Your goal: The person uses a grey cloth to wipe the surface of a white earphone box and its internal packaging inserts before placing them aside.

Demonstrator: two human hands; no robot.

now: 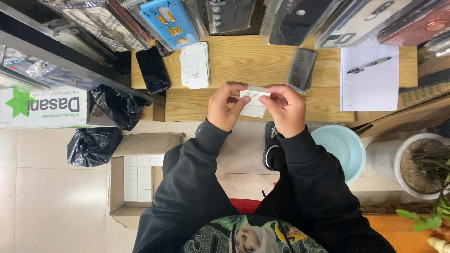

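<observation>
Wooden counter (234,61) | left hand (225,107), right hand (287,108): each grip pinching small white packet (254,104) | beyond grip: white card stack (195,65), black phone (152,70), grey cloth (301,69) | nothing obstructing

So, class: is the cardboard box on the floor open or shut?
Open. The cardboard box has its flaps folded back, and rows of small white boxes show inside.
</observation>
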